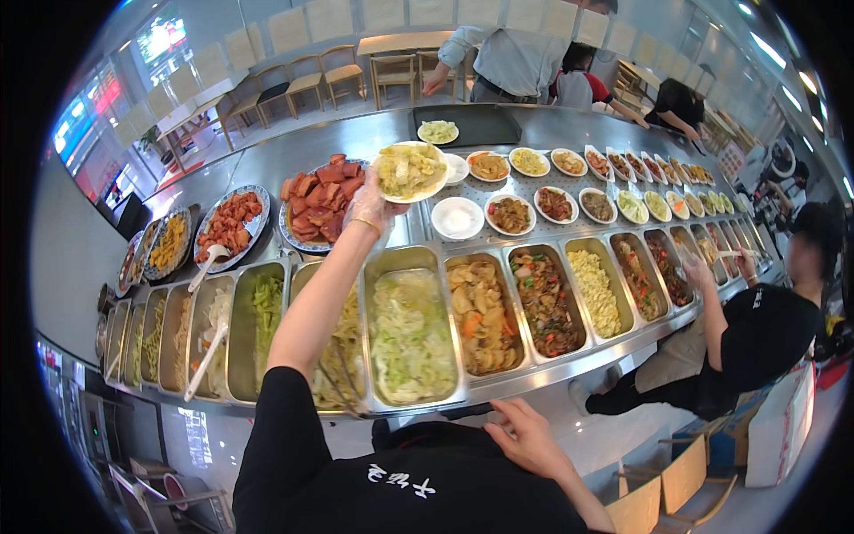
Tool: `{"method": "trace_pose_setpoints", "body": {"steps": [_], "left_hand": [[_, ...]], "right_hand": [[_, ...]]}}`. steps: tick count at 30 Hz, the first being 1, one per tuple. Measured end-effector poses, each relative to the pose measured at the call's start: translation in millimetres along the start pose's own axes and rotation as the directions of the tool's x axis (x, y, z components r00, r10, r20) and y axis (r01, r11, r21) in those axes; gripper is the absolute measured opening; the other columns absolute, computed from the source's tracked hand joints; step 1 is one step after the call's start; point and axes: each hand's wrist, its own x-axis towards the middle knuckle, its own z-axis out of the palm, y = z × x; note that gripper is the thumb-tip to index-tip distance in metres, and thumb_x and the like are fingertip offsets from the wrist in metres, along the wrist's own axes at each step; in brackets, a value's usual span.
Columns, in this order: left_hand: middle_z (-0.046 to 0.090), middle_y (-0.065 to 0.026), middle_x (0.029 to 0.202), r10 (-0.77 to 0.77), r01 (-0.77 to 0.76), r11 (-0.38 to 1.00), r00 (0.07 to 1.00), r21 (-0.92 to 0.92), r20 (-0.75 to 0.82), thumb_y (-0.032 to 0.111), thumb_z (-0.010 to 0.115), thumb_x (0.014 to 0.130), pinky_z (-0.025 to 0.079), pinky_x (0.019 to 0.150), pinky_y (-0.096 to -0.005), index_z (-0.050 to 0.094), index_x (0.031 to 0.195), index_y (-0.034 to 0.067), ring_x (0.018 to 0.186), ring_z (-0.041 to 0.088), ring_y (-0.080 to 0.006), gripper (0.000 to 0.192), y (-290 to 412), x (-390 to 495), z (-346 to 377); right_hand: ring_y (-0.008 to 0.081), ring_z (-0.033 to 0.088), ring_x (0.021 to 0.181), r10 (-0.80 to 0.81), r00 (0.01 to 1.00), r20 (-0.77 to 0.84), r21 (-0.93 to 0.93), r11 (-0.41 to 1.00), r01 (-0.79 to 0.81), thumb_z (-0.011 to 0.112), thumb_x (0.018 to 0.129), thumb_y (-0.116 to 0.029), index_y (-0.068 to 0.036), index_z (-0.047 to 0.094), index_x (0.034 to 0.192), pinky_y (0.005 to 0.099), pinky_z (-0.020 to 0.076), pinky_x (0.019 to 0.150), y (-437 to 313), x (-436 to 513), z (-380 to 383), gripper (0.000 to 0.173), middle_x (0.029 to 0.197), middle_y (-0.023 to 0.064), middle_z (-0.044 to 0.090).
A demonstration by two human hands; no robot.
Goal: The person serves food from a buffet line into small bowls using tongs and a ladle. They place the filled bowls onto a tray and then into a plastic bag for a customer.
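Observation:
My left hand [368, 203], in a clear plastic glove, reaches over the food counter and grips the rim of a white plate of cooked cabbage [411, 171]. Below that arm, steel pans hold a pale green cabbage dish [408, 334] and a yellowish dish [340, 360] with tongs [343, 387] in it. Just left of the held plate is a blue-and-white platter of braised meat chunks [323, 200]. My right hand [524, 437] is bare and holds nothing. Its fingers are slightly apart in front of my black shirt, near the counter's front edge.
Small plates of food [510, 215] stand in rows behind the pans. A dark tray [467, 123] bears another cabbage plate [438, 131]. Across the counter stands a person in a light shirt [520, 60]. A co-worker [760, 327] works at the right. Wooden chairs [667, 487] stand behind me.

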Motion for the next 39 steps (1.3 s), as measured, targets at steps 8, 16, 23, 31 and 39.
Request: {"method": "trace_pose_setpoints", "body": {"steps": [8, 16, 23, 31, 39], "left_hand": [[0.063, -0.0048, 0.093, 0.031, -0.031, 0.996, 0.999, -0.078, 0.005, 0.062, 0.04, 0.09, 0.042, 0.047, -0.0282, 0.053, 0.112, 0.015, 0.062, 0.055, -0.0183, 0.053, -79, 75, 80], [0.063, -0.0046, 0.092, 0.011, -0.021, 0.997, 0.993, -0.081, -0.12, 0.064, 0.038, 0.09, 0.036, 0.045, -0.0265, 0.054, 0.109, 0.015, 0.06, 0.054, -0.0177, 0.055, -136, 187, 134], [0.061, -0.0063, 0.116, 0.031, -0.08, 0.97, 0.977, -0.228, -0.212, 0.052, 0.036, 0.096, 0.05, 0.061, -0.038, 0.047, 0.124, 0.014, 0.095, 0.064, -0.025, 0.048, -177, 317, 160], [0.059, -0.0099, 0.118, -0.029, -0.069, 0.969, 0.921, -0.236, -0.389, 0.048, 0.037, 0.097, 0.054, 0.069, -0.0399, 0.047, 0.124, 0.011, 0.096, 0.063, -0.0265, 0.047, -203, 412, 154], [0.064, -0.0171, 0.097, 0.064, 0.025, 0.985, 0.864, 0.17, -0.499, 0.051, 0.038, 0.096, 0.057, 0.047, -0.0334, 0.052, 0.118, -0.004, 0.063, 0.066, -0.0285, 0.06, -218, 504, 128]], "right_hand": [[0.014, 0.062, 0.076, 0.296, 0.94, -0.168, 0.247, 0.936, -0.251, 0.066, 0.083, -0.01, 0.001, 0.06, 0.113, 0.0251, 0.0504, 0.059, 169, -52, -117, 0.032, 0.095, 0.0093, 0.063], [0.0153, 0.065, 0.075, 0.611, 0.789, -0.061, 0.567, 0.672, -0.476, 0.063, 0.088, -0.022, 0.005, 0.057, 0.116, 0.0274, 0.0528, 0.054, 310, -18, -153, 0.04, 0.091, 0.0096, 0.065], [0.0385, 0.061, 0.102, 0.76, 0.621, 0.193, 0.74, 0.303, -0.6, 0.056, 0.091, -0.041, -0.001, 0.029, 0.141, 0.0544, 0.0553, 0.067, 371, 12, -165, 0.069, 0.127, 0.0214, 0.053], [0.0289, 0.062, 0.091, 0.883, 0.44, 0.166, 0.686, 0.217, -0.695, 0.058, 0.091, -0.042, 0.001, 0.044, 0.126, 0.0403, 0.0542, 0.072, 377, 34, -182, 0.057, 0.109, 0.0176, 0.058], [0.0201, 0.061, 0.08, 0.918, 0.371, 0.139, 0.597, 0.221, -0.771, 0.059, 0.09, -0.043, -0.002, 0.054, 0.115, 0.0321, 0.0506, 0.069, 370, 12, -170, 0.048, 0.093, 0.0101, 0.061]]}}
